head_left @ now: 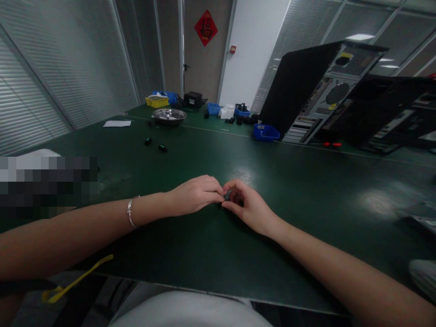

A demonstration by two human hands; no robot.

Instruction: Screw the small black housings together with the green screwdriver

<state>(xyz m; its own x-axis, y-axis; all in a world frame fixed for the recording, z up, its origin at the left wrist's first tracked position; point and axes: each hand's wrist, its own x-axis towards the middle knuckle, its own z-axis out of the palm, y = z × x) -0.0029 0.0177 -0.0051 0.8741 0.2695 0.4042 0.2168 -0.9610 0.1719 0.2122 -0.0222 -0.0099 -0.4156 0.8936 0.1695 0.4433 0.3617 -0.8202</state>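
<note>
Above the green tabletop, near the middle of the view, both my hands meet at a small dark grey part [228, 196]. My left hand [197, 195] comes in from the left, fingers pressed together, its fingertips at the part's left end. Thumb and index finger of my right hand [248, 206] curve around the same part from the right in a pinch. Fingers cover most of it, so its exact kind cannot be made out. Farther off to the left, a small black piece [148, 141] and a second black piece [162, 147] lie on the table.
A shiny metal bowl [169, 116] and a white paper [117, 123] are at the far left. Toward the back stand a yellow bin [157, 101] and a blue bin [266, 132]. Black computer cases [299, 86] occupy the right side. The green table's [190, 259] near edge runs before me.
</note>
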